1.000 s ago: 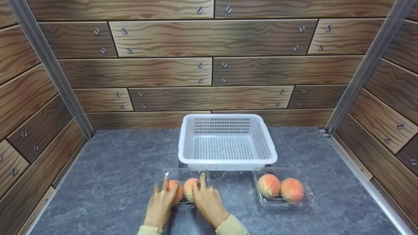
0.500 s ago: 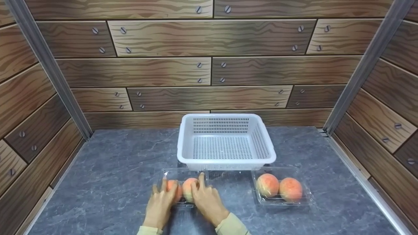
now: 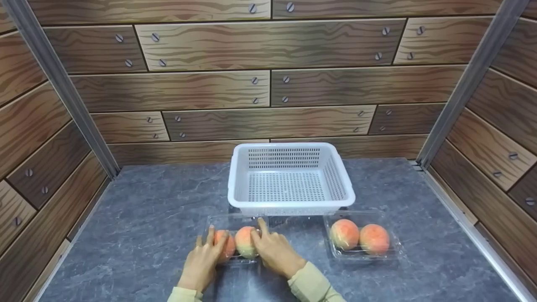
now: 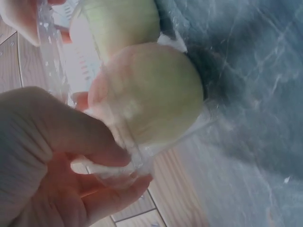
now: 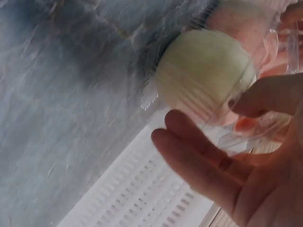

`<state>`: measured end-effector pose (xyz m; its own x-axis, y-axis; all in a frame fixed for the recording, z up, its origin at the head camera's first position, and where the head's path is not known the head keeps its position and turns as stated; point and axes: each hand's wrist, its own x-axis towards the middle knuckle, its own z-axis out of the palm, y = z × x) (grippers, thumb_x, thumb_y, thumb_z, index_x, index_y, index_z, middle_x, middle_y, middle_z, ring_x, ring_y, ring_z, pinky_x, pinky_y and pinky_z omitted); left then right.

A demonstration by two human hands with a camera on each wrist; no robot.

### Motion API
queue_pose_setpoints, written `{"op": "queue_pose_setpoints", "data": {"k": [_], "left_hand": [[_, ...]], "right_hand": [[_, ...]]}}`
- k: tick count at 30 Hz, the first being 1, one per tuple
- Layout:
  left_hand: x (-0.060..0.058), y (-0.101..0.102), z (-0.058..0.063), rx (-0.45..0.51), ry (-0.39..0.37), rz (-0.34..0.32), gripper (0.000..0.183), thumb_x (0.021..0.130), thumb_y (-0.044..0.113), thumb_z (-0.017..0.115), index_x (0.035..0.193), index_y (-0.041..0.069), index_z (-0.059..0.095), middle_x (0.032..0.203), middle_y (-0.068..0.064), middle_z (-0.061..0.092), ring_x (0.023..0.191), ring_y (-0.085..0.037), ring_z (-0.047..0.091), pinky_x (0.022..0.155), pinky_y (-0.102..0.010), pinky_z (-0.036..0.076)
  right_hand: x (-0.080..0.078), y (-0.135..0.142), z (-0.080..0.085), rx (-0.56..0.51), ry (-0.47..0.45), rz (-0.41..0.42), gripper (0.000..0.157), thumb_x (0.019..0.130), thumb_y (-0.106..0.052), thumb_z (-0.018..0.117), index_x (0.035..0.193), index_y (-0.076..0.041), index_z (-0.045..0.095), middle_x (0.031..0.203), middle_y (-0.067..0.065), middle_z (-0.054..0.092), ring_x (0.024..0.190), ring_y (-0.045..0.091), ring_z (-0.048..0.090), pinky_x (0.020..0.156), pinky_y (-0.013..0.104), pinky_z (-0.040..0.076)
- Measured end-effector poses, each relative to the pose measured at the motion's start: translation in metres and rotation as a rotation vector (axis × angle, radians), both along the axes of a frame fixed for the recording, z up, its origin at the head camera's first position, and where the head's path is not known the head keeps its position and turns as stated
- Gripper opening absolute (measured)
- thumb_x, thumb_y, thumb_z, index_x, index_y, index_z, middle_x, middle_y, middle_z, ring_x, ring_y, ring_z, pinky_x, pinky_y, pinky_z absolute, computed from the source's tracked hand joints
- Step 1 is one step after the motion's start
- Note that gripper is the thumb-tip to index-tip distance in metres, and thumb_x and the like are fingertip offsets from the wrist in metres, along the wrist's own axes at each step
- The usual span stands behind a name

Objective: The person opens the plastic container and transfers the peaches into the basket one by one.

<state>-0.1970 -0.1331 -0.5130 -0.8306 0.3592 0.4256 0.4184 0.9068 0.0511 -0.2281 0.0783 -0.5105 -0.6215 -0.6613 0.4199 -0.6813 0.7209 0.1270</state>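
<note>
A clear plastic fruit box with two peaches, a left peach and a right peach, lies in front of the white basket in the head view. My left hand pinches the box's left edge; in the left wrist view its thumb bears on the plastic, with fingers curled underneath. At the right side, my right hand holds the box's rim between thumb and a finger seen through the plastic. Its other fingers stretch out past the rim.
A white perforated basket stands behind the box. To the right sits a second clear box with two peaches. Wood-patterned walls and metal posts enclose the grey marbled table.
My right hand has shifted slightly to the right along the box, so more of the right peach shows. The left hand stays at its edge. The head view has tilted a little.
</note>
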Motion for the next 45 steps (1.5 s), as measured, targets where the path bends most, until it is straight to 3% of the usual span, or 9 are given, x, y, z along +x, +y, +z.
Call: {"op": "queue_pose_setpoints", "data": {"k": [5, 14, 18, 21, 28, 37, 42, 45], "left_hand": [[0.000, -0.002, 0.001, -0.039, 0.014, -0.003, 0.073, 0.058, -0.019, 0.079, 0.123, 0.009, 0.064, 0.125, -0.035, 0.060, 0.095, -0.059, 0.063, 0.052, -0.057, 0.057], [0.003, -0.007, 0.001, -0.112, 0.081, 0.001, 0.073, 0.058, -0.012, 0.085, 0.122, 0.014, 0.062, 0.124, -0.028, 0.064, 0.092, -0.048, 0.067, 0.053, -0.052, 0.057], [0.004, -0.008, 0.002, -0.121, 0.088, 0.011, 0.071, 0.060, -0.013, 0.084, 0.122, 0.015, 0.063, 0.125, -0.026, 0.065, 0.090, -0.045, 0.067, 0.054, -0.052, 0.057], [0.004, -0.008, 0.003, -0.129, 0.101, 0.014, 0.068, 0.062, -0.012, 0.083, 0.120, 0.015, 0.062, 0.125, -0.025, 0.065, 0.087, -0.043, 0.067, 0.054, -0.051, 0.057], [0.005, -0.010, 0.003, -0.135, 0.119, 0.006, 0.068, 0.058, -0.010, 0.087, 0.117, 0.014, 0.063, 0.124, -0.022, 0.065, 0.085, -0.040, 0.067, 0.055, -0.049, 0.057], [0.008, -0.016, 0.006, -0.096, 0.044, 0.004, 0.073, 0.057, -0.006, 0.088, 0.122, 0.014, 0.063, 0.130, -0.021, 0.064, 0.097, -0.040, 0.067, 0.062, -0.052, 0.059], [0.009, -0.018, 0.008, -0.076, 0.083, 0.005, 0.069, 0.061, -0.011, 0.086, 0.124, 0.010, 0.067, 0.130, -0.021, 0.064, 0.098, -0.037, 0.068, 0.064, -0.052, 0.060], [0.009, -0.019, 0.009, -0.069, 0.114, 0.009, 0.069, 0.061, -0.013, 0.085, 0.126, 0.007, 0.068, 0.130, -0.021, 0.064, 0.098, -0.037, 0.069, 0.064, -0.051, 0.060]], "right_hand": [[-0.001, 0.005, 0.004, 0.018, -0.028, 0.028, 0.051, 0.070, 0.006, 0.075, 0.119, 0.007, 0.059, 0.126, 0.035, 0.055, 0.054, 0.023, 0.063, 0.047, 0.029, 0.057], [0.001, 0.010, 0.008, 0.008, -0.126, 0.055, 0.070, 0.064, 0.010, 0.080, 0.130, 0.008, 0.056, 0.132, 0.036, 0.051, 0.062, 0.026, 0.066, 0.057, 0.027, 0.059], [-0.001, 0.016, 0.010, -0.047, -0.148, 0.101, 0.062, 0.074, 0.010, 0.076, 0.132, 0.008, 0.055, 0.134, 0.037, 0.050, 0.065, 0.028, 0.068, 0.061, 0.028, 0.060], [-0.003, 0.021, 0.009, -0.090, -0.114, 0.151, 0.052, 0.081, 0.007, 0.071, 0.131, 0.008, 0.056, 0.132, 0.037, 0.052, 0.064, 0.029, 0.068, 0.060, 0.030, 0.061], [-0.006, 0.026, 0.006, -0.141, -0.076, 0.224, 0.043, 0.089, -0.003, 0.071, 0.129, 0.008, 0.059, 0.131, 0.036, 0.053, 0.067, 0.030, 0.070, 0.064, 0.031, 0.061], [-0.008, 0.031, 0.006, -0.184, -0.142, 0.233, 0.053, 0.081, -0.007, 0.082, 0.129, 0.004, 0.062, 0.134, 0.026, 0.055, 0.072, 0.027, 0.070, 0.069, 0.030, 0.061], [-0.009, 0.034, 0.009, -0.239, -0.232, 0.212, 0.056, 0.080, -0.011, 0.085, 0.129, 0.002, 0.062, 0.135, 0.020, 0.056, 0.080, 0.023, 0.070, 0.076, 0.027, 0.060], [-0.011, 0.035, 0.010, -0.288, -0.236, 0.214, 0.052, 0.081, -0.010, 0.084, 0.127, 0.002, 0.064, 0.132, 0.017, 0.059, 0.083, 0.022, 0.069, 0.078, 0.026, 0.059]]}}
